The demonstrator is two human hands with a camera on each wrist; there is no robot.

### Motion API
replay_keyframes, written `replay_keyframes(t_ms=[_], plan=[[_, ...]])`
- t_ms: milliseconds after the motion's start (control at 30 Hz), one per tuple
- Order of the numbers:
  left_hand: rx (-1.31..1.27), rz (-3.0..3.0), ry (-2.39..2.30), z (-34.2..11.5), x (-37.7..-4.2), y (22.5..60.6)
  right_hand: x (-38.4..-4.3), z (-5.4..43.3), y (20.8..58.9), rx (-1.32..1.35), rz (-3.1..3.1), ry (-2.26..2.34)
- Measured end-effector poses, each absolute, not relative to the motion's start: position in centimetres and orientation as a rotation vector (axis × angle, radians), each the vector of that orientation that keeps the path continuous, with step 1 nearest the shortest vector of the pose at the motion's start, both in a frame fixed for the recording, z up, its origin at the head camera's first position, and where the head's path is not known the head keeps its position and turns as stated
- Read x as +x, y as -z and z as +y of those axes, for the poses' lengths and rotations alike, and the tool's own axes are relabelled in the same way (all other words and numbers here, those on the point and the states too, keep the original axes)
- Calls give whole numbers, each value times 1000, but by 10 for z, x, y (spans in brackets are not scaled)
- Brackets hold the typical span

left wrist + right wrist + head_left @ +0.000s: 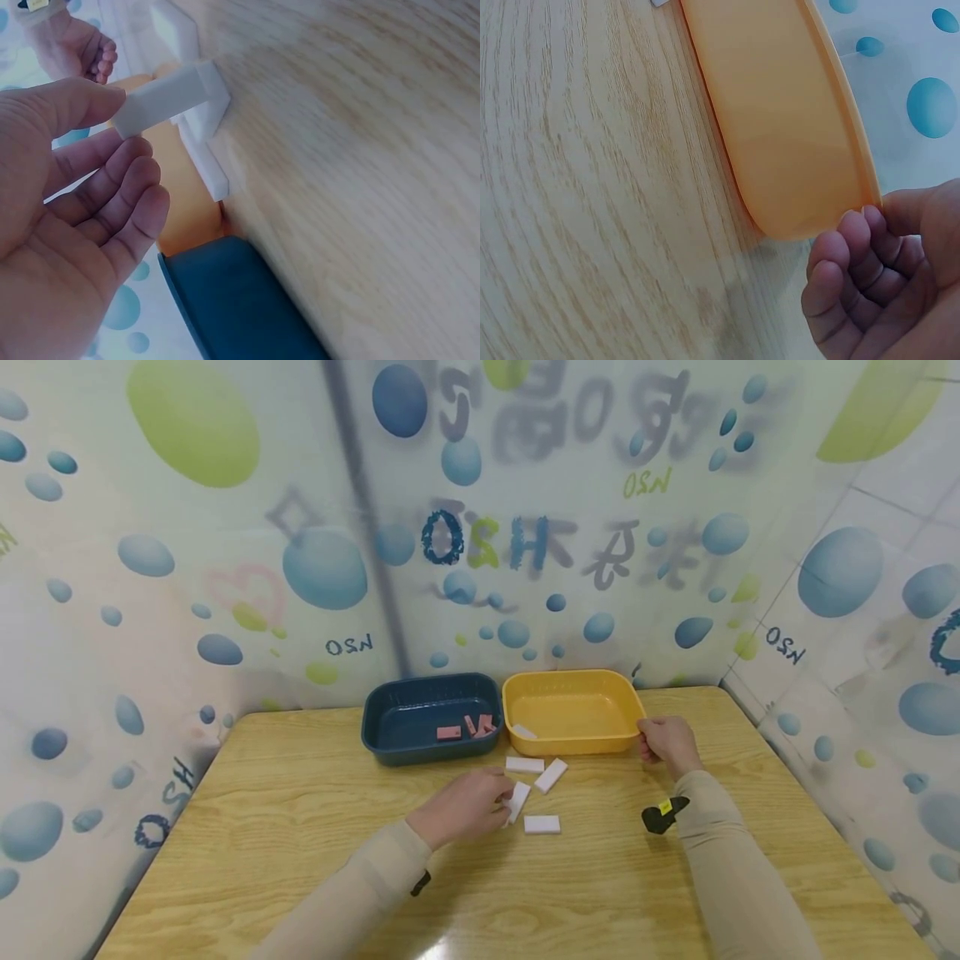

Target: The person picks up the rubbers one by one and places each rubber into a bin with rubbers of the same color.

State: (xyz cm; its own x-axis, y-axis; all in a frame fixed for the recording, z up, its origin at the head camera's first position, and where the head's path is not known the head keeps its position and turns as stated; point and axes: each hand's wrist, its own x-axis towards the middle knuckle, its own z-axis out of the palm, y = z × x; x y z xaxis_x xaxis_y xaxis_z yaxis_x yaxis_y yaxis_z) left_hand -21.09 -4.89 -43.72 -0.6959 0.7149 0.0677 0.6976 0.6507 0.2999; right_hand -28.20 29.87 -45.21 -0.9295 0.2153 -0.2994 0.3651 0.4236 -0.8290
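My left hand [468, 806] pinches a white rectangular block [165, 99] by one end, between thumb and index finger; the other fingers are loosely bent. Around it on the table lie more white blocks: one nearer me [542, 824], and two others [524, 765] [551, 776] in front of the yellow basket [573, 746]. A white block [523, 732] is inside that basket at its left. At the basket's right end, my right hand [667, 743] grips the rim with thumb and fingertips [853, 225].
A dark blue basket [390, 756] stands left of the yellow one, with several small pink blocks [448, 732] in its right half. Both stand at the back of the wooden table [300, 827], before a patterned curtain [465, 635]. Black wrist devices [662, 817] sit on both forearms.
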Motion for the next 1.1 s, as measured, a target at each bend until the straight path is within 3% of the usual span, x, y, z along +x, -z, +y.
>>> replay_keyframes(t_ms=[1100], plan=[[1251,2882,-608,-31,-242,405,-283,300,453,497,2517,1532]])
